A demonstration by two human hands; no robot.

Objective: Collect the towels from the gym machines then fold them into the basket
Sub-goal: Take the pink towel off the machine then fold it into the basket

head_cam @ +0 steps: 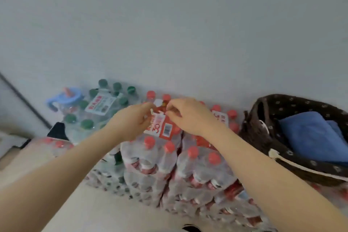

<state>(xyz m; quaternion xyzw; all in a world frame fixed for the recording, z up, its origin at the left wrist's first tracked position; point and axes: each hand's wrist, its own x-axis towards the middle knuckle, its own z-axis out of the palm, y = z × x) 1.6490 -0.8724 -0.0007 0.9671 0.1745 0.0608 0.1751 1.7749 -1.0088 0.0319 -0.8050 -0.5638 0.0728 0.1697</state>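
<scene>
Head view: a blue towel point(308, 133) lies folded in thick, soft layers inside a dark brown basket point(293, 103) patterned with small pale motifs and trimmed with a cream edge. The basket sits to the right of a stack of shrink-wrapped bottle packs with red caps point(188, 160), close against a pale wall point(169, 24). The towel fills the basket's near half, its surface smooth and its folds rounded; a second blue fold shows just behind it toward the basket's right edge.

Both bare arms reach forward over the red-capped packs, left of the basket. The left hand point(135, 120) has its fingers curled and its thumb and forefinger pressed together on a small white scrap at the top edge of a red and white label point(165, 128) on the pack's wrapping. The right hand point(190, 117) mirrors it, fingers bent, its grip pinching the same label edge just beside the left hand's fingertips. The two hands nearly touch above the label, which bears a barcode. Whether the scrap is paper or plastic film is too blurred to tell.

Farther left of the basket, beyond the red-capped packs, stands a shrink-wrapped pack of green-capped bottles point(98, 111), and beside that a clear jug with a blue handle point(64, 100).
</scene>
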